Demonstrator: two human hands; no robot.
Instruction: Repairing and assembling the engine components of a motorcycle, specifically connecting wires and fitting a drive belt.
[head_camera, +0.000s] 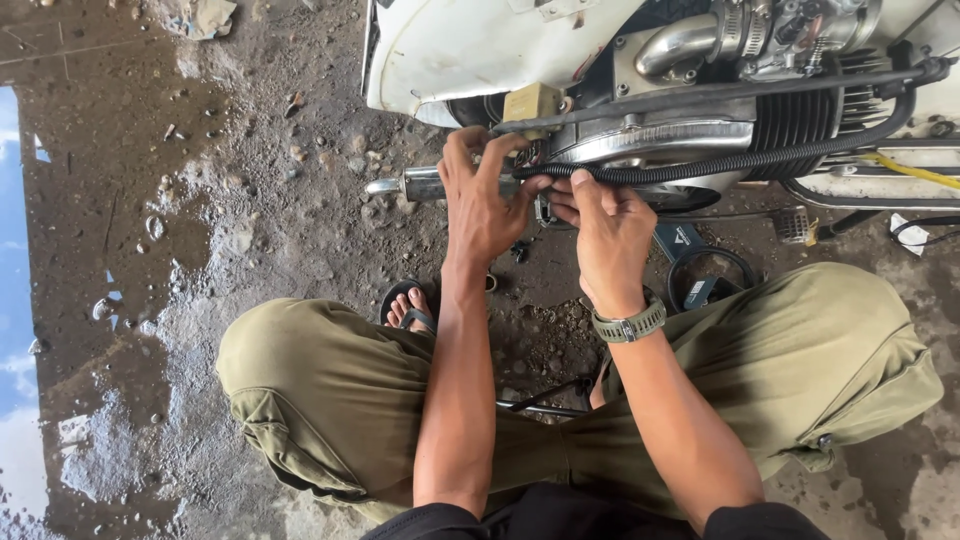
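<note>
Under the white scooter body (470, 50), head view: the left hand (480, 205) wraps its fingers around the chrome exhaust tip (420, 185), thumb reaching up toward a tan block (530, 102). The right hand (605, 235) pinches the end of a black corrugated conduit (720, 165), which runs rightward along the finned engine cylinder (800, 118). Judgement: feeding the conduit end calls for steady support at the pipe and short pushes, keeping it off the fins. Nearby: yellow wire (910, 170), black loose cable (715, 262) on gravel, wet ground (130, 300), sandalled foot (408, 308). Bent knees crowd the reach.
</note>
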